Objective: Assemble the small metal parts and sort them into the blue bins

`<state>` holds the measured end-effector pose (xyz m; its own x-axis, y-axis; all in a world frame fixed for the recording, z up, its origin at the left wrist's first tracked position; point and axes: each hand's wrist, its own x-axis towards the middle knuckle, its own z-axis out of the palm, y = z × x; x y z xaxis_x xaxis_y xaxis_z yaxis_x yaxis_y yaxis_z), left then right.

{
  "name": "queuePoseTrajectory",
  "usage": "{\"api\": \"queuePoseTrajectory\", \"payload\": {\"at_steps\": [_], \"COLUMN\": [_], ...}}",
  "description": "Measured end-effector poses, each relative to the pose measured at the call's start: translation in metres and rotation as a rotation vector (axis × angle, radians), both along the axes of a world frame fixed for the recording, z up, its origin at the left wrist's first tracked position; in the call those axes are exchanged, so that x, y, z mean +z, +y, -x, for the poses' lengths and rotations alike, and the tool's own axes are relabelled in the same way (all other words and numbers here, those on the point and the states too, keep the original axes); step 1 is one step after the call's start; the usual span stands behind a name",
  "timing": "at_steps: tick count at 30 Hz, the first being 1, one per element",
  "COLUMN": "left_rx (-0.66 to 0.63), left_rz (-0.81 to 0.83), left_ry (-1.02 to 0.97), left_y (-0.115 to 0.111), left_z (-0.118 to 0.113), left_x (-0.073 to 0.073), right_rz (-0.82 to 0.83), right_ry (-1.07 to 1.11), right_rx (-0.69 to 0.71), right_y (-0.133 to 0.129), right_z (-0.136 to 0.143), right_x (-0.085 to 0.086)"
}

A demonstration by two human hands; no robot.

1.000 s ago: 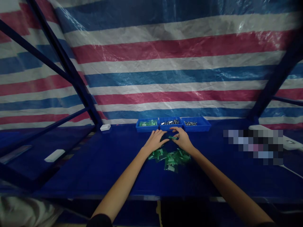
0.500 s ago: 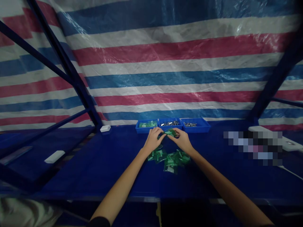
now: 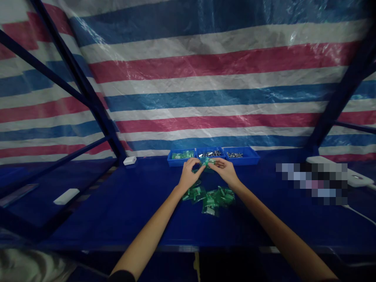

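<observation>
A small green plastic bag (image 3: 207, 161) is pinched between my two hands, just in front of the blue bins. My left hand (image 3: 189, 174) grips its left side with thumb and fingers. On the other side, my right hand (image 3: 225, 171) has its fingers closed on the bag's right edge. What the bag contains is too small to make out. Below my hands, a loose pile of similar green bags (image 3: 217, 197) lies on the blue table (image 3: 141, 207), some with pale pieces inside.
Three blue bins line the back: the left bin (image 3: 173, 161) holds green bags, the middle bin (image 3: 202, 149) and right bin (image 3: 249, 156) small metal parts. White boxes (image 3: 129, 160) (image 3: 67, 196) stand at left. A white device (image 3: 357, 178) with a cable lies right, beside a blurred-out patch.
The green bag has turned slightly between my fingers, and my right-hand fingers have shifted along its edge. Both hands stay in nearly the same place; the whole view has moved a little.
</observation>
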<state>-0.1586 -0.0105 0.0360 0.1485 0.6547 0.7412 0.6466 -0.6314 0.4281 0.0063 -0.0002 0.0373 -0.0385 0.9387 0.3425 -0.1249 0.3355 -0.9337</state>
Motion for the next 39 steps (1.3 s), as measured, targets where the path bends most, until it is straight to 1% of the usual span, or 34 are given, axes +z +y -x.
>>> {"api": "queuePoseTrajectory", "payload": {"at_steps": [4, 7, 9, 13, 18, 21, 25, 28, 30, 32, 34, 36, 39], "left_rx": [0.059, 0.075, 0.079, 0.07, 0.074, 0.086, 0.16, 0.289, 0.41, 0.503, 0.561, 0.601, 0.637], "left_rz": [-0.103, -0.13, -0.135, -0.145, -0.152, -0.156, -0.151, -0.14, -0.112, -0.092, -0.083, -0.062, -0.028], "left_ry": [-0.104, -0.132, -0.121, -0.032, 0.017, 0.012, -0.034, -0.158, -0.277, -0.391, -0.463, -0.496, -0.533], "left_y": [-0.003, -0.003, -0.003, -0.001, 0.001, 0.0, 0.002, 0.011, 0.021, 0.032, 0.041, 0.048, 0.053], "left_z": [-0.003, -0.005, -0.005, -0.001, 0.003, 0.001, 0.002, 0.017, 0.034, 0.055, 0.074, 0.087, 0.094], "left_x": [0.002, 0.003, 0.003, 0.0, -0.004, -0.003, 0.001, 0.003, 0.001, -0.004, -0.01, -0.015, -0.019], "right_rz": [-0.075, -0.153, -0.215, -0.373, -0.503, -0.486, -0.366, -0.302, -0.27, -0.246, -0.241, -0.25, -0.264], "right_ry": [-0.057, -0.101, -0.136, -0.232, -0.342, -0.318, -0.234, -0.183, -0.171, -0.176, -0.194, -0.216, -0.243], "right_rx": [0.024, 0.01, -0.016, -0.066, -0.181, -0.202, -0.197, -0.2, -0.19, -0.176, -0.156, -0.128, -0.094], "right_y": [0.0, 0.0, 0.0, -0.005, -0.01, -0.012, -0.015, -0.015, -0.013, -0.011, -0.01, -0.01, -0.012], "right_z": [0.0, -0.002, -0.003, -0.007, -0.009, -0.008, -0.004, -0.004, -0.004, -0.004, -0.004, -0.002, 0.0], "right_x": [-0.002, -0.002, -0.001, 0.003, 0.007, 0.008, 0.011, 0.012, 0.01, 0.008, 0.005, 0.004, 0.003]}}
